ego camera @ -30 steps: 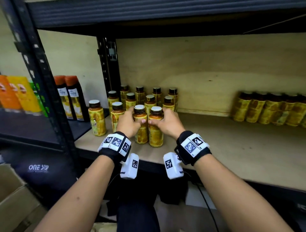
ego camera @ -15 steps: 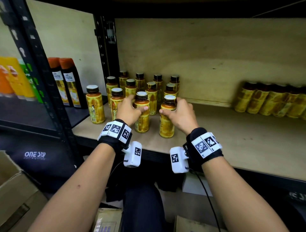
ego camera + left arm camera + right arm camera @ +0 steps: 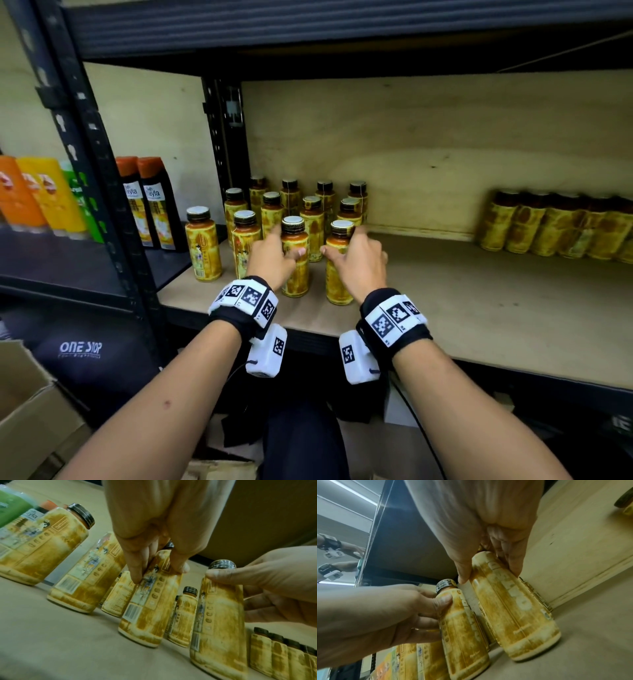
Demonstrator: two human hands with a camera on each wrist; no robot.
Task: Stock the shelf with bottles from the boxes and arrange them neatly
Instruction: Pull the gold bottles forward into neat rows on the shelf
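Two amber bottles with yellow labels stand side by side near the front of the wooden shelf (image 3: 462, 301). My left hand (image 3: 287, 244) grips the left bottle (image 3: 295, 274) at its shoulder; in the left wrist view the left hand (image 3: 158, 574) pinches this bottle (image 3: 150, 608) between fingers and thumb. My right hand (image 3: 342, 243) grips the right bottle (image 3: 338, 277) the same way. In the right wrist view the right hand (image 3: 488, 576) holds its bottle (image 3: 515, 608), and both bottle bases sit on the shelf. Several like bottles (image 3: 310, 212) stand in rows just behind.
A lone bottle (image 3: 202, 245) stands at the shelf's left front corner. A row of bottles (image 3: 555, 226) lines the back right. Dark orange-capped bottles (image 3: 150, 202) fill the neighbouring shelf past a black post (image 3: 102, 192). A cardboard box (image 3: 27, 411) sits low left.
The two held bottles, close together a second ago, have been moved apart; the right one went rightward. Both hands stay on their bottles.
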